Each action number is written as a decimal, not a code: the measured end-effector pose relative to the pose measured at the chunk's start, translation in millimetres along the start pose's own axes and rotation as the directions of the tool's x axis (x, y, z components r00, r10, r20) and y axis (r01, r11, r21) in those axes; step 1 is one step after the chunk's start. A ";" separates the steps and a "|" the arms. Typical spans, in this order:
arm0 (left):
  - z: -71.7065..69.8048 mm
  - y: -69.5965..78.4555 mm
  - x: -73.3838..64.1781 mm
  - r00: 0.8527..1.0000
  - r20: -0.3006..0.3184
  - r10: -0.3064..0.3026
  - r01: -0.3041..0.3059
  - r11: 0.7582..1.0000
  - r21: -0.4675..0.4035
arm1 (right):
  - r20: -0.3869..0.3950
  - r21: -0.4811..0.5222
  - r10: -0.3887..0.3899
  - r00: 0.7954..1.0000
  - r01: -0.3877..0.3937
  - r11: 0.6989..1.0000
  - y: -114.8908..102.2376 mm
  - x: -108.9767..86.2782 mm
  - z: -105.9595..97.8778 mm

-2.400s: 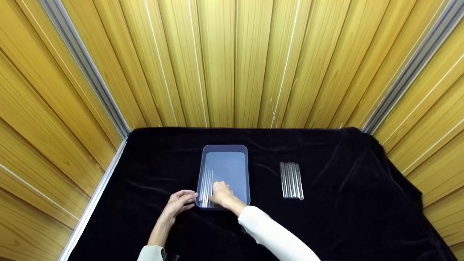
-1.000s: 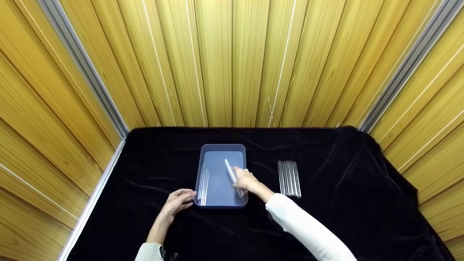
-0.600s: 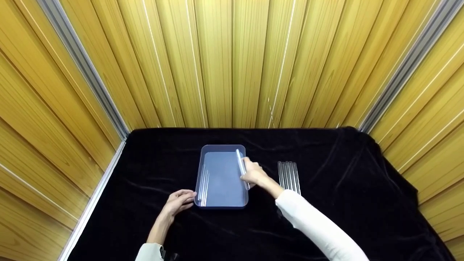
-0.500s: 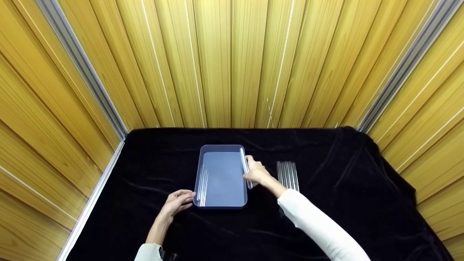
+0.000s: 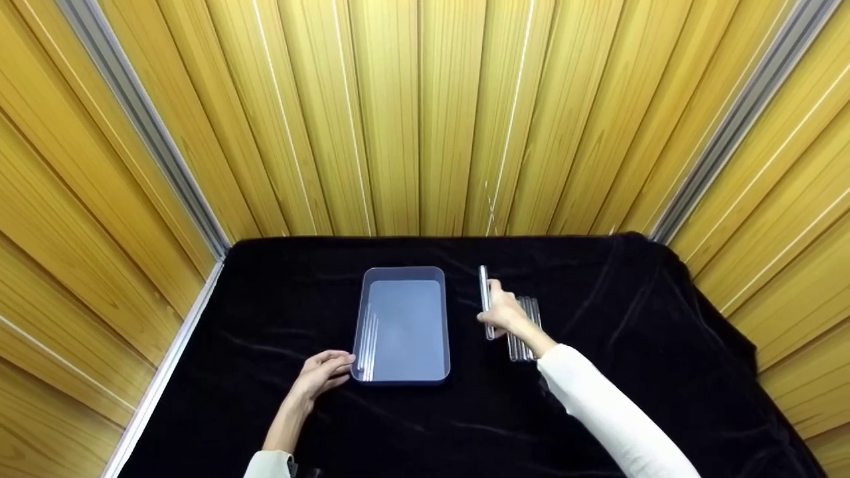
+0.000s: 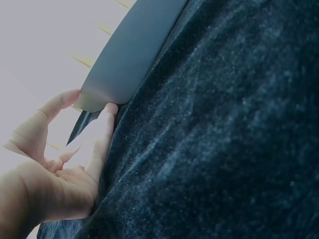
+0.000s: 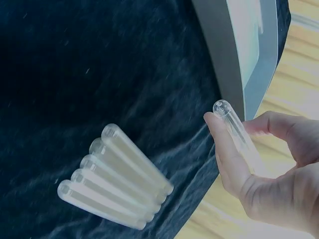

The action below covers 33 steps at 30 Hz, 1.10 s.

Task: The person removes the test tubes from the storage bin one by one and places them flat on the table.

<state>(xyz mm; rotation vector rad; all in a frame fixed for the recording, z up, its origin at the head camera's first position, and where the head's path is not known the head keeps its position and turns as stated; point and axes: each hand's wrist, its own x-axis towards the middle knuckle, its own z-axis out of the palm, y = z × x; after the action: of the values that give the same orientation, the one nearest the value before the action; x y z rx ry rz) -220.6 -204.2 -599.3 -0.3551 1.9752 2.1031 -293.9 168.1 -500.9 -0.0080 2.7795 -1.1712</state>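
My right hand (image 5: 505, 312) pinches a clear glass test tube (image 5: 484, 282), held lengthwise over the black cloth between the blue tray (image 5: 412, 325) and a row of test tubes (image 5: 521, 348). In the right wrist view the held test tube (image 7: 241, 139) shows its rounded end between thumb and fingers. That row of several test tubes (image 7: 117, 179) lies side by side, and the right hand and wrist partly hide it in the head view. Several more tubes (image 5: 368, 338) lie inside the tray along its left side. At the tray's near left corner, my left hand (image 5: 322, 375) touches the wall with its fingertips.
Black velvety cloth (image 5: 285, 285) covers the table under everything. Yellow wood-patterned panels (image 5: 398, 133) stand behind and on both sides, with grey metal posts (image 5: 179, 166) at the corners.
My right hand has taken a test tube out from the tray, carrying it over the right rim to beside the row of tubes. The left hand stays at the tray corner.
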 end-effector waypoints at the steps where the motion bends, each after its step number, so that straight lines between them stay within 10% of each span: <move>1: -1.2 -0.7 -0.7 1.000 -0.005 -0.004 0.004 1.000 0.002 | 0.003 0.001 0.008 1.000 -0.008 1.000 2.4 -0.4 -2.4; 33: 1.3 -1.9 4.1 0.999 -0.029 -0.020 0.020 1.000 0.001 | 0.041 -0.036 0.200 0.979 -0.199 0.979 107.4 -11.2 -64.1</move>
<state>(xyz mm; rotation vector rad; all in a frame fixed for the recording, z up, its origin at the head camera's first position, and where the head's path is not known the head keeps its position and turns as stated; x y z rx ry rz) -223.8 -202.7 -602.4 -0.4054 1.9812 2.0959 -285.6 289.5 -531.9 0.2333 2.6852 -1.0647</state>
